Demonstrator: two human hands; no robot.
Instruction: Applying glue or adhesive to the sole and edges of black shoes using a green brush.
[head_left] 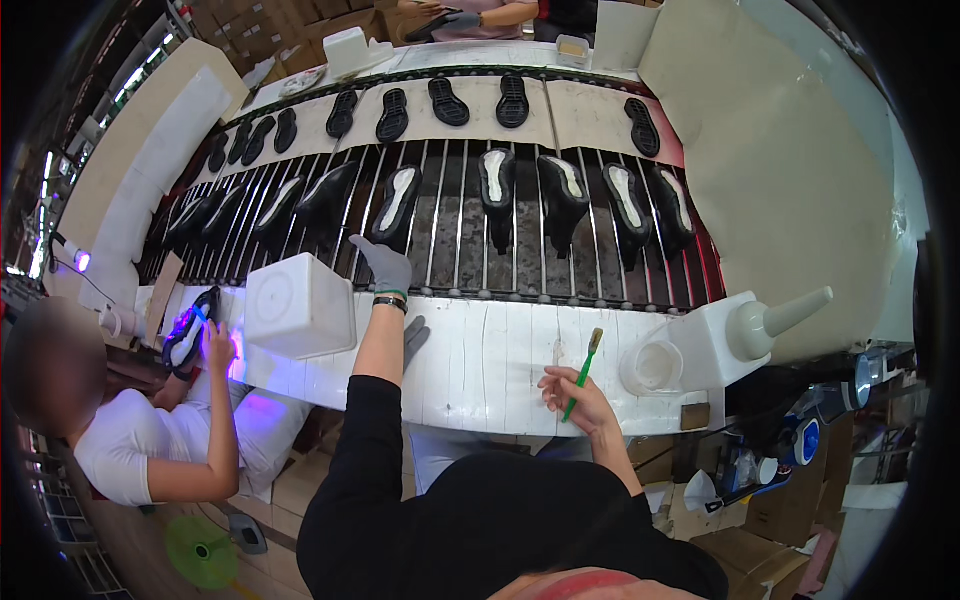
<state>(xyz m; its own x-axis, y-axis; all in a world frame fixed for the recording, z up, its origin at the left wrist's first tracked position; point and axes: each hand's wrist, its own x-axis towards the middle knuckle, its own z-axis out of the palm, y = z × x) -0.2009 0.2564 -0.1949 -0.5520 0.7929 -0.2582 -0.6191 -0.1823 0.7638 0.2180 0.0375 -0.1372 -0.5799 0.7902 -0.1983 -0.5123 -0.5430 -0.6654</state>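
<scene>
My left hand (388, 268), in a pale grey glove, reaches over the rack with its thumb stretched out to the left. It is right at the near end of a black shoe upper (399, 203) on a last, whose pale bottom faces up. Whether the fingers touch the upper is hard to see. Bare and low over the white bench, my right hand (583, 396) is closed around a green-handled brush (582, 375), bristles up. A white tub (657, 368) of pale contents stands to its right.
Several lasted uppers lie across the metal-bar rack (458, 240); black soles (447, 101) line the belt beyond. A white box-shaped container (300, 305) and a spouted white bottle (735, 335) stand on the bench. At left a seated person (165, 455) works on a shoe; another person's gloved hand (462, 20) is across.
</scene>
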